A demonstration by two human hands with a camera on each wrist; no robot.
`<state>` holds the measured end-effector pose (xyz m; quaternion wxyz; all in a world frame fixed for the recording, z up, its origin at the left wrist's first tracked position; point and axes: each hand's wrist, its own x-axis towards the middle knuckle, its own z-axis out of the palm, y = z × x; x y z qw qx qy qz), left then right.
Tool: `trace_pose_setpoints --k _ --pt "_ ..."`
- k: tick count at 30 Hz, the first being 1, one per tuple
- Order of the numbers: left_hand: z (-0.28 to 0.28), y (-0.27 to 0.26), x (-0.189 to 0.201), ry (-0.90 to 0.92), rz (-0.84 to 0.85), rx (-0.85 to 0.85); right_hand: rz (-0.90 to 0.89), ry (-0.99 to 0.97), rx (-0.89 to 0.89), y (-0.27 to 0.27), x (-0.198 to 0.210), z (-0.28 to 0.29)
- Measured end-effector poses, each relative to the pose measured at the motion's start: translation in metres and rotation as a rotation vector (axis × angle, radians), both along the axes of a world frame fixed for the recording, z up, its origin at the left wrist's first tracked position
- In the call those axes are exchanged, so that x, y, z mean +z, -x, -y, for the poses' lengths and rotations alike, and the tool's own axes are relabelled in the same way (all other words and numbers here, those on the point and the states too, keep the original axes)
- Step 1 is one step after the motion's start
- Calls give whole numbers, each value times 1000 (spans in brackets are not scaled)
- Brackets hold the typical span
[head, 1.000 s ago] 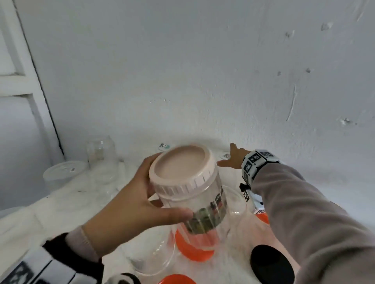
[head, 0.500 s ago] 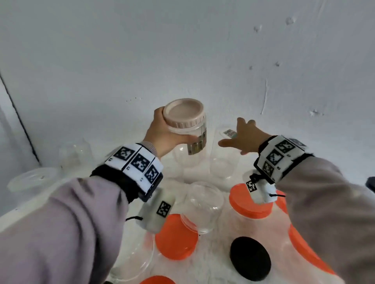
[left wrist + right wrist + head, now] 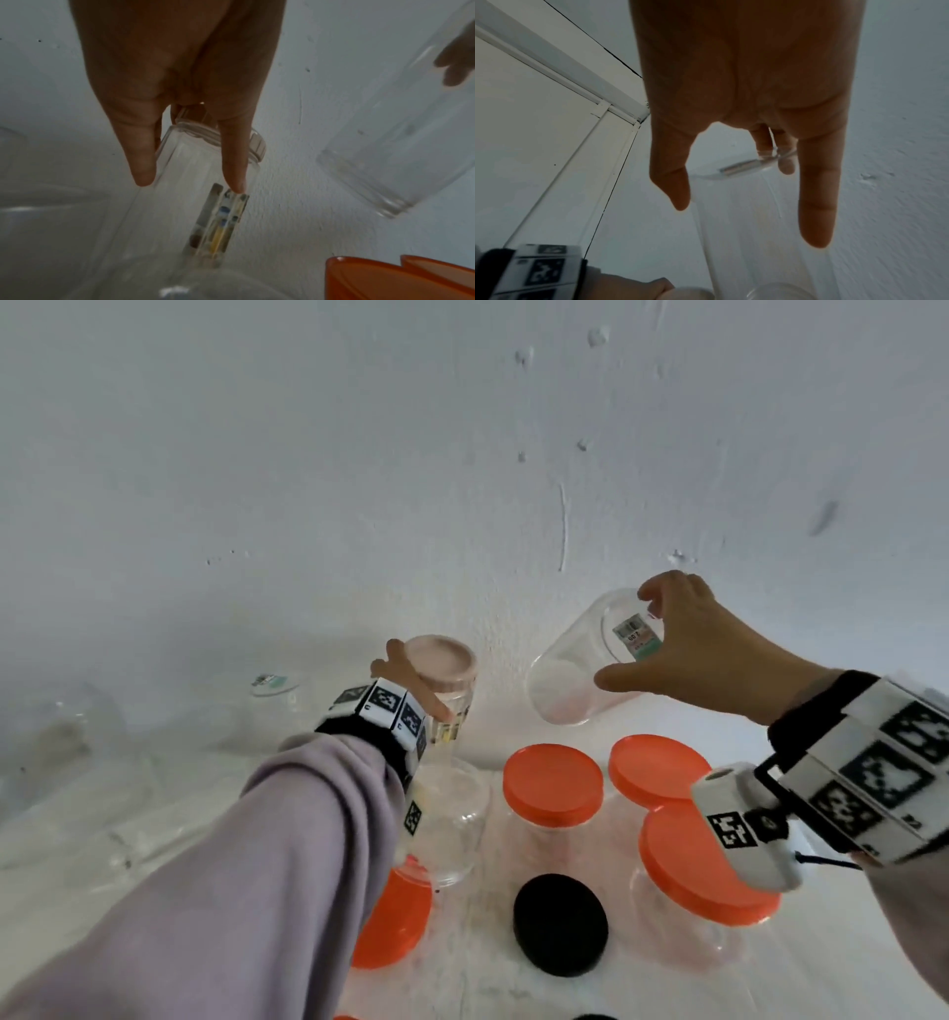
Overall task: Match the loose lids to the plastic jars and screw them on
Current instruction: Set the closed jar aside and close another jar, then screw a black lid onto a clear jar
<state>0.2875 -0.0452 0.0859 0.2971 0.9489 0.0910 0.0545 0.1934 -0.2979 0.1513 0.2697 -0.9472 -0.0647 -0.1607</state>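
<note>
Fingers [image 3: 662,593] grip one of two held jars [image 3: 580,670].

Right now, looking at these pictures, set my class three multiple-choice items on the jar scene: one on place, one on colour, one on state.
1. Where is the black lid?
A on the table
B on a jar
C in a hand

2. What colour is the lid on the jar in the left hand?
A orange
B pale pink
C black

3. How is the clear jar in the right hand?
A lidded, upright
B unlidded, tilted
C lying on the table

Key: 1 A, it lies flat among the orange-lidded jars; 2 B, the pink lid shows; 3 B, it is lifted aslant, with no lid.
</note>
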Motion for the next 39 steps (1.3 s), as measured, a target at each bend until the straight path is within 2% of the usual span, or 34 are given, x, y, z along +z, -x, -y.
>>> trace_pose_setpoints --k 3,9,13,17,21,23,25,29,34,39 --pt "-1 -3 -8 -13 -60 18 -46 -15 51 17 -5 3" --pt "-6 -15 -20 -13 -58 75 -85 30 113 42 -19 2" --pt "-9 -12 -19 -154 -24 65 -55 -9 88 53 -28 4" --pt "2 -3 -3 -138 20 88 -48 -45 35 65 -36 5" --pt "9 10 11 -151 -47 47 -80 -128 -24 76 -43 9" --pt "10 20 14 -156 -45 -15 -113 -208 -56 82 -45 12" --pt "14 37 19 -244 -52 -91 -169 -350 -59 89 -47 17" --pt "26 75 17 -286 4 -302 -291 -656 32 106 -55 32" --pt "51 126 -16 -298 -48 -572 -323 -914 55 134 -68 52" --pt "85 147 -58 -347 -244 -710 -407 -1094 83 149 -84 63"
